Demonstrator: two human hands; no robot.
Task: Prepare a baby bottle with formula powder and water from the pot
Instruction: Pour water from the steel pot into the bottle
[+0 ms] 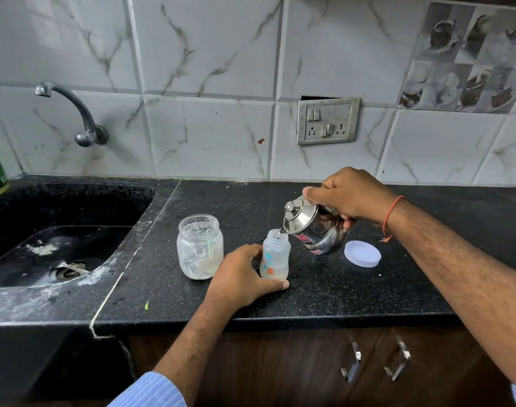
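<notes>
Left hand (239, 277) gripping baby bottle (275, 257), right hand (350, 195) clasping tilted pot (315, 227) above

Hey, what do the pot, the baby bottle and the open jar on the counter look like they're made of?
Pot: polished metal, probably stainless steel, since it mirrors its surroundings.
Baby bottle: translucent, milky plastic by the look, with printed markings on the wall.
Jar: clear glass or hard plastic; the view leaves that open, and white residue smears the inside.
</notes>
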